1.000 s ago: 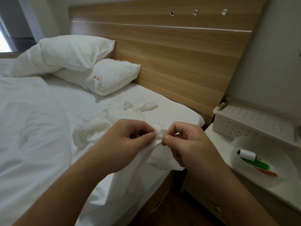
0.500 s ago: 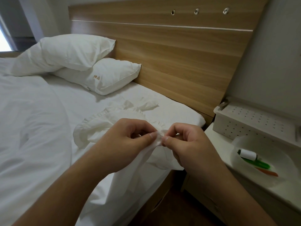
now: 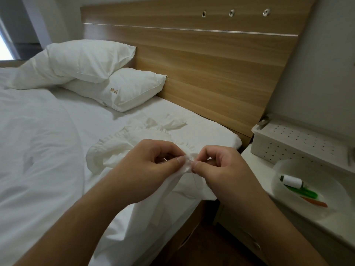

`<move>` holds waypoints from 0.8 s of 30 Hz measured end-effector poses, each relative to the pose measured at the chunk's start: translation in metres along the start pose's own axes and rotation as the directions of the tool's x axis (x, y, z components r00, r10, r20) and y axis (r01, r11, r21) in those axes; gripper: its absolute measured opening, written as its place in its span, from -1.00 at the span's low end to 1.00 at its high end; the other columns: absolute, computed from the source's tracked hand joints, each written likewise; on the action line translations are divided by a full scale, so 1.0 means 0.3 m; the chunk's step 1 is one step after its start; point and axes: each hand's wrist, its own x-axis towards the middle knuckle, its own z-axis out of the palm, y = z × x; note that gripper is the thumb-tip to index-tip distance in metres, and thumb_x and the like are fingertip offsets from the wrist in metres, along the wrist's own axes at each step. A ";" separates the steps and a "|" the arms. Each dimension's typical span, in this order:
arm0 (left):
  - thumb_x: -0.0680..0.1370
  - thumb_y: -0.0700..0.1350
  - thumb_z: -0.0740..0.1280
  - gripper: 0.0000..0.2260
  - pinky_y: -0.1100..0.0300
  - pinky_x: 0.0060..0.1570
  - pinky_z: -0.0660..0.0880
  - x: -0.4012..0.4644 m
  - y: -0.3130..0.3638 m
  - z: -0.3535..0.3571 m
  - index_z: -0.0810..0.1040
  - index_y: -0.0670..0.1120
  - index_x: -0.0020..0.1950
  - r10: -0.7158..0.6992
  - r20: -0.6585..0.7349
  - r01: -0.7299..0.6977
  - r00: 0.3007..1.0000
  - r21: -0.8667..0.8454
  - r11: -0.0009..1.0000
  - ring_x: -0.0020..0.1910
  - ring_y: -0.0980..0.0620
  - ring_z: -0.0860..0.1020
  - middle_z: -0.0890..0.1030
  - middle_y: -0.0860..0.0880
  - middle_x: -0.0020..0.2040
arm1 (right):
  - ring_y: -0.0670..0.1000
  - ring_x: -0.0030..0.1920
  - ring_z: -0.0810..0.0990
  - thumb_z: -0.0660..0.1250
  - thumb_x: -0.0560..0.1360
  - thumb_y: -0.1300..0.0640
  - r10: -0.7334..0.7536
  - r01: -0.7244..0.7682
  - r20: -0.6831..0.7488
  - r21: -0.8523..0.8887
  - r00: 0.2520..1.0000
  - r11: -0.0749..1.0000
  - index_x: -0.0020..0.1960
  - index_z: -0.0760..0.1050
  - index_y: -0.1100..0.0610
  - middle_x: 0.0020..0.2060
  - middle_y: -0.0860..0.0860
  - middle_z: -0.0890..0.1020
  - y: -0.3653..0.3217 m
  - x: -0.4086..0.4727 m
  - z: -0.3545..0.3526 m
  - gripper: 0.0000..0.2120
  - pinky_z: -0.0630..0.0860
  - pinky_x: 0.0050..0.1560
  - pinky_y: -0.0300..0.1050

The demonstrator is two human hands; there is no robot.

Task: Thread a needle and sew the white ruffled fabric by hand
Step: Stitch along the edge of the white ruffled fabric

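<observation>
While pinching the gathered edge of the white ruffled fabric [image 3: 189,160] between thumb and curled fingers of left hand [image 3: 153,166] and right hand [image 3: 221,169], seemingly mid-stitch, though needle too small to make out. Next, probably: draw thread through while keeping the ruffle pinched flat. Farther off, rest of fabric trailing over the bed [image 3: 48,150]; spool in bowl [image 3: 334,206] on the tabletop [image 3: 255,156]

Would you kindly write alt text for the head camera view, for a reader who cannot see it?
Both hands, left hand and right hand, pinch one gathered spot of the white ruffled fabric over a white bed. A bowl on the nightstand at right holds a white thread spool.
</observation>
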 end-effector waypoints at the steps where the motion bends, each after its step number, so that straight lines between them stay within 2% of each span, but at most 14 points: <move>1: 0.66 -0.07 0.42 -0.86 -0.26 0.09 0.65 0.001 -0.002 0.000 0.78 0.05 0.00 0.002 0.001 -0.002 1.000 0.003 1.000 -0.08 -0.04 0.74 0.77 0.01 -0.13 | -0.14 -0.53 0.34 0.42 0.56 0.12 0.002 -0.002 0.002 0.008 1.000 1.000 -0.20 0.60 0.10 -0.54 -0.03 0.46 0.000 -0.002 -0.001 -0.84 0.31 -0.43 -0.17; 6: 0.62 -0.01 0.40 -0.86 -0.28 0.06 0.65 0.000 -0.003 -0.001 0.77 0.07 -0.01 0.010 0.003 -0.010 1.000 -0.007 1.000 -0.09 -0.08 0.73 0.76 0.00 -0.14 | -0.15 -0.53 0.36 0.41 0.56 0.11 -0.008 0.008 0.006 0.038 1.000 0.999 -0.20 0.60 0.10 -0.53 -0.05 0.47 -0.007 -0.001 0.000 -0.83 0.29 -0.44 -0.21; 10: 0.67 -0.12 0.42 -0.85 -0.27 0.06 0.65 0.000 -0.012 -0.002 0.77 0.06 -0.01 0.006 0.005 -0.006 1.000 0.000 1.000 -0.09 -0.06 0.73 0.76 0.00 -0.14 | -0.15 -0.54 0.35 0.41 0.56 0.12 -0.003 0.003 -0.001 0.036 1.000 0.999 -0.20 0.60 0.10 -0.55 -0.06 0.46 -0.005 -0.001 0.003 -0.84 0.29 -0.44 -0.19; 15: 0.58 0.03 0.39 -0.84 -0.28 0.04 0.64 0.003 -0.011 0.002 0.77 0.08 -0.02 0.014 0.001 -0.014 1.000 -0.014 1.000 -0.10 -0.10 0.73 0.76 0.00 -0.15 | -0.14 -0.53 0.35 0.42 0.57 0.11 -0.013 0.013 -0.005 0.002 1.000 1.000 -0.18 0.59 0.08 -0.55 -0.03 0.46 0.002 0.000 0.004 -0.85 0.31 -0.42 -0.14; 18: 0.59 0.03 0.40 -0.85 -0.27 0.02 0.65 0.004 -0.014 0.000 0.77 0.08 -0.02 0.026 0.006 -0.026 1.000 0.013 1.000 -0.11 -0.07 0.73 0.76 0.01 -0.15 | -0.11 -0.53 0.36 0.41 0.59 0.11 -0.008 0.008 0.013 0.018 1.000 1.000 -0.03 0.55 -0.01 -0.53 0.00 0.47 0.004 -0.001 0.004 -0.94 0.33 -0.47 -0.20; 21: 0.66 -0.10 0.42 -0.85 -0.24 0.02 0.65 0.004 -0.019 -0.001 0.77 0.08 -0.02 0.036 0.003 -0.037 0.999 0.027 0.999 -0.12 -0.05 0.72 0.75 0.02 -0.16 | -0.14 -0.52 0.39 0.40 0.61 0.10 -0.004 0.003 0.028 0.032 1.000 0.999 0.16 0.49 -0.13 -0.50 0.00 0.49 0.008 0.000 0.002 -0.80 0.33 -0.48 -0.27; 24: 0.67 -0.14 0.41 -0.83 -0.19 0.03 0.66 0.003 -0.022 -0.001 0.77 0.08 -0.01 0.038 0.009 -0.039 0.999 0.041 0.998 -0.12 -0.03 0.72 0.75 0.02 -0.16 | -0.14 -0.50 0.41 0.37 0.61 0.14 -0.010 0.007 0.069 0.052 0.998 0.999 0.27 0.48 -0.19 -0.49 -0.02 0.47 0.008 0.002 -0.002 -0.69 0.34 -0.47 -0.30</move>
